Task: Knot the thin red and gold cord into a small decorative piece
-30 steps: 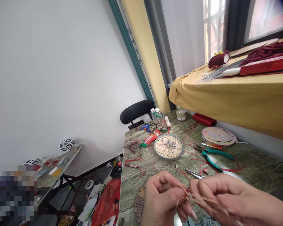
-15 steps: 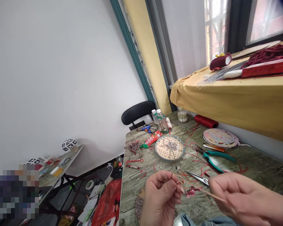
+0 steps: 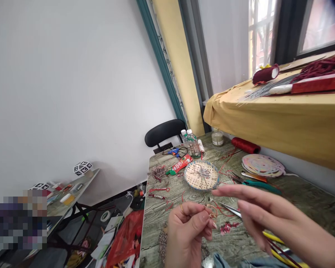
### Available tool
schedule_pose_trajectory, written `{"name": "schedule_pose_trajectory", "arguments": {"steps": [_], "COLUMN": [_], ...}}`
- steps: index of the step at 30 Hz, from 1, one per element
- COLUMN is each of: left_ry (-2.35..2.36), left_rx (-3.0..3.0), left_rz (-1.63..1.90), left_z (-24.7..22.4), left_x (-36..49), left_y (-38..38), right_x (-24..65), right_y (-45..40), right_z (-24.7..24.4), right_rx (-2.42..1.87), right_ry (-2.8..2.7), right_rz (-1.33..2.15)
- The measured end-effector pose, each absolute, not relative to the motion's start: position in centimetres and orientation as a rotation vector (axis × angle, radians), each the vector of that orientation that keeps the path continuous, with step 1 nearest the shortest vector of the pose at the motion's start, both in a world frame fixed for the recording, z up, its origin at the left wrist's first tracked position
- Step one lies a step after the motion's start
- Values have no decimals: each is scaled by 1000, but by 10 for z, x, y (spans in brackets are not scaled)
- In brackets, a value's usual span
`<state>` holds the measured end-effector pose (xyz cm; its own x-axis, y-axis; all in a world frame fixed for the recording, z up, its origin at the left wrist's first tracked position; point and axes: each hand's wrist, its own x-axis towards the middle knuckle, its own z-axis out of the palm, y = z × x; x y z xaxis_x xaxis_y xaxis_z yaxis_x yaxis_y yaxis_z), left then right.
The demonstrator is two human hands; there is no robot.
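My left hand (image 3: 185, 232) is pinched shut on a thin tan-orange cord (image 3: 214, 212), which curls in a small loop past the fingertips. To its right, my right hand (image 3: 279, 221) is open, fingers stretched out towards the left above the table, holding nothing. Silver scissors (image 3: 230, 209) lie partly under the right hand. A small piece of red and pink threadwork (image 3: 229, 227) rests on the wood between the hands. Teal-handled pliers (image 3: 261, 185) are partly hidden behind the right fingers. Below that hand, a tool's yellow handles (image 3: 276, 254) show near my lap.
A round woven tray (image 3: 190, 182) stands beyond my hands. Farther back are a red-green pouch (image 3: 180, 164), plastic bottles (image 3: 194, 147), a glue gun (image 3: 173, 151) and a red thread spool (image 3: 245, 145). A yellow-draped ledge (image 3: 281, 119) overhangs the right. Another person is blurred at far left.
My right hand has let go of the cord and opened, with its fingers now extended over the scissors and pliers. The left hand keeps its pinch. The yellow handles have come into view.
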<state>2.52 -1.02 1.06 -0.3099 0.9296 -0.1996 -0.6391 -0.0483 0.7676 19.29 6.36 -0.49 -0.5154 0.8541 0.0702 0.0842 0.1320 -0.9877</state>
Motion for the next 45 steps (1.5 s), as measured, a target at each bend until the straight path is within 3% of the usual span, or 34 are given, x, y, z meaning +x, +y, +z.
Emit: {"name": "schedule_pose_trajectory", "arguments": {"steps": [11, 19, 23, 30, 37, 45], "left_ry": [995, 986, 956, 951, 936, 901], "left_rx": [503, 454, 441, 501, 494, 439], "left_rz": [1617, 1657, 1652, 1628, 1639, 1647], "left_z": [-1, 5, 6, 0, 1, 2], "left_x": [21, 21, 21, 19, 19, 17], "left_y": [-9, -12, -13, -11, -12, -12], "right_x": [157, 161, 165, 160, 154, 169], "right_y": [41, 43, 44, 45, 45, 48], "right_z": [-12, -2, -9, -7, -3, -14], "right_rx": [-583, -681, -726, -523, -681, -681], "right_ry": [-1618, -1910, -1800, -1584, -1829, -1817], "right_rz": [1863, 1492, 1437, 2149, 1673, 1625]}}
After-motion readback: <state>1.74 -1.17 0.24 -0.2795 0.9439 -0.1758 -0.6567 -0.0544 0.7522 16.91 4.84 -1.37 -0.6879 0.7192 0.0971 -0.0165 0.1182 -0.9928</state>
